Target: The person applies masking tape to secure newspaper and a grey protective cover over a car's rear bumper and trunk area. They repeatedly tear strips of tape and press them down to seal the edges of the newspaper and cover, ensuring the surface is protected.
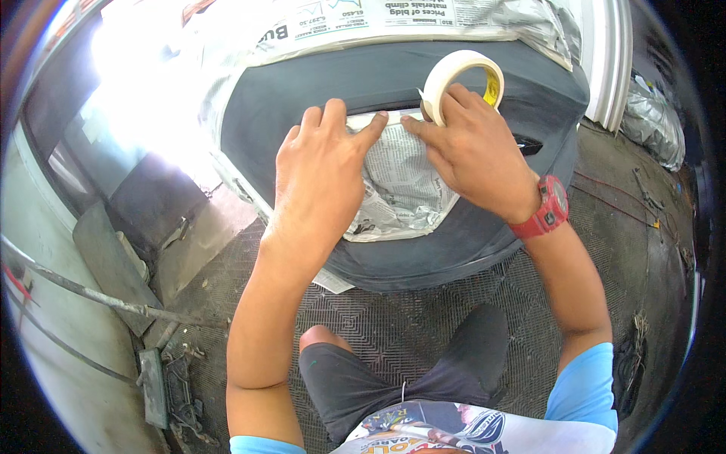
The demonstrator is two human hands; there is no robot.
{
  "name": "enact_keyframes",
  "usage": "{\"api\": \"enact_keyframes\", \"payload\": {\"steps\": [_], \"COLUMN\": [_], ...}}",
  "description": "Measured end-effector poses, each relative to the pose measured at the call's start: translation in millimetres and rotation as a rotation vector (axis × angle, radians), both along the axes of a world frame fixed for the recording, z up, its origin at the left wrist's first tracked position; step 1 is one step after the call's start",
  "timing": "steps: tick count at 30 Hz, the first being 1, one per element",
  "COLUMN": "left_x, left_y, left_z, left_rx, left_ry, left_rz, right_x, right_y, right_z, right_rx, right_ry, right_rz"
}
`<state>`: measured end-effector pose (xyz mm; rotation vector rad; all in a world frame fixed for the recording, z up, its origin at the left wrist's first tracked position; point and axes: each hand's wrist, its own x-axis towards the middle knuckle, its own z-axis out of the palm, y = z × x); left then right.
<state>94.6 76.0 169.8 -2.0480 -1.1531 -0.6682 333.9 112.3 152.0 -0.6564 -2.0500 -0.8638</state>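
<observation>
My right hand [484, 151] has its fingers in the ring of a masking tape roll [445, 77], off-white with a yellow core. Its index finger presses near the top edge of a newspaper sheet [408, 185] covering a recess in a dark grey vehicle body panel [310, 79]. My left hand [321, 170] rests on the panel and the sheet's left side, fingers bent and apart. The left thumb reaches to the same top edge, close to the right fingertip. A pale strip runs along that edge; part of it lies under my fingers.
More newspaper [393, 26] covers the vehicle above the panel. A patterned dark mat [363, 318] lies below. At left are a metal rod [113, 299] and dark boards [113, 265]. A silvery plastic bag [654, 125] and a red cord [616, 198] are at right.
</observation>
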Motion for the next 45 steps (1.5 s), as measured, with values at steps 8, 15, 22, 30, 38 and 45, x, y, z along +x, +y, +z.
{"api": "enact_keyframes", "payload": {"steps": [8,15,22,30,38,45], "left_x": [8.6,23.2,23.6,5.7,-1.4,-0.7], "left_y": [-26.6,-76.2,-78.3,-78.3,-74.2,-81.1], "left_z": [-40.3,-156.1,-196.9,-139.3,-121.7,-87.6], "left_rx": [0.016,-0.842,-0.759,-0.215,-0.049,-0.320], "left_ry": [-0.340,-0.984,-1.009,-0.706,-0.632,-0.584], "left_rz": [-0.239,-0.526,-0.452,-0.270,-0.159,-0.331], "right_x": [-9.9,-11.4,-9.7,6.3,-17.3,7.2], "right_y": [-100.7,-141.3,-157.7,-135.4,-161.1,-162.8], "right_z": [-95.7,-169.0,-201.1,-252.0,-258.7,-262.8], "right_rx": [-0.858,-1.325,-1.382,-1.753,-0.606,-0.738], "right_ry": [0.582,0.573,0.665,0.735,0.566,1.138], "right_rz": [0.400,0.509,0.556,0.416,0.414,0.492]}}
